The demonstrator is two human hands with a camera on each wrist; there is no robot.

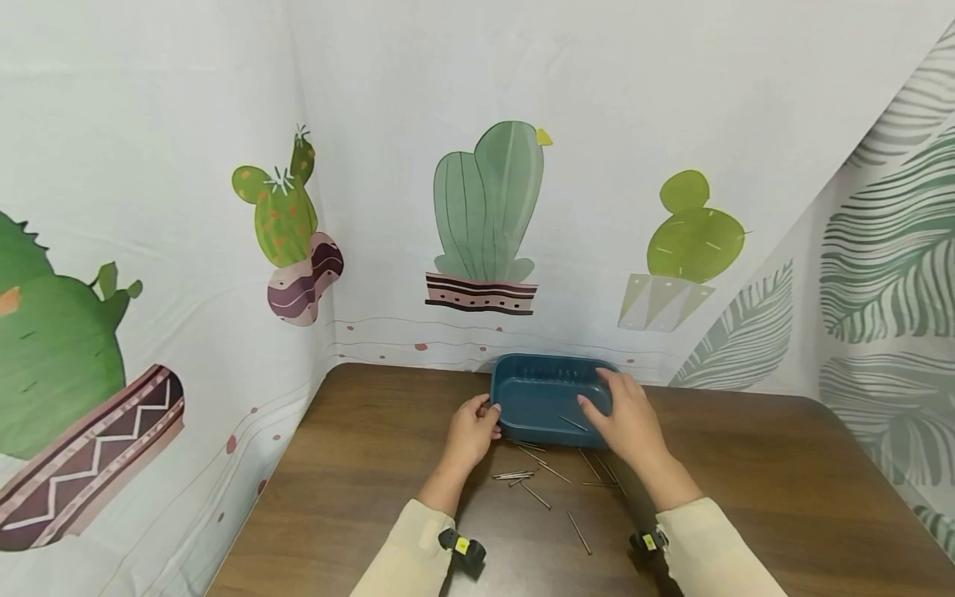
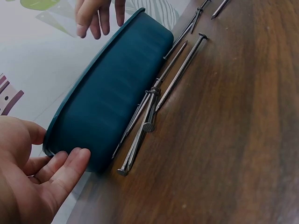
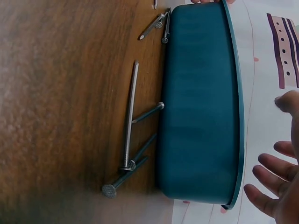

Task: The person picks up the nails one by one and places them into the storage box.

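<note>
A dark teal plastic tray [image 1: 537,398] stands near the back of the wooden table, with one nail [image 1: 573,423] inside it. My left hand [image 1: 470,431] grips its left end, the thumb at the rim and the other fingers against the outer wall, as the left wrist view shows. Over the right end of the tray is my right hand [image 1: 630,419], fingers spread and nothing held. In the right wrist view those fingers [image 3: 268,179] stay apart from the tray rim. Several loose steel nails [image 1: 515,476] lie in front of the tray, some crossing or stacked.
The brown wooden table [image 1: 336,481] meets a white cloth backdrop [image 1: 373,166] printed with cacti and leaves. A single nail [image 1: 579,532] lies nearer to me, between my forearms. More nails [image 3: 129,121] lie close along the tray's front wall.
</note>
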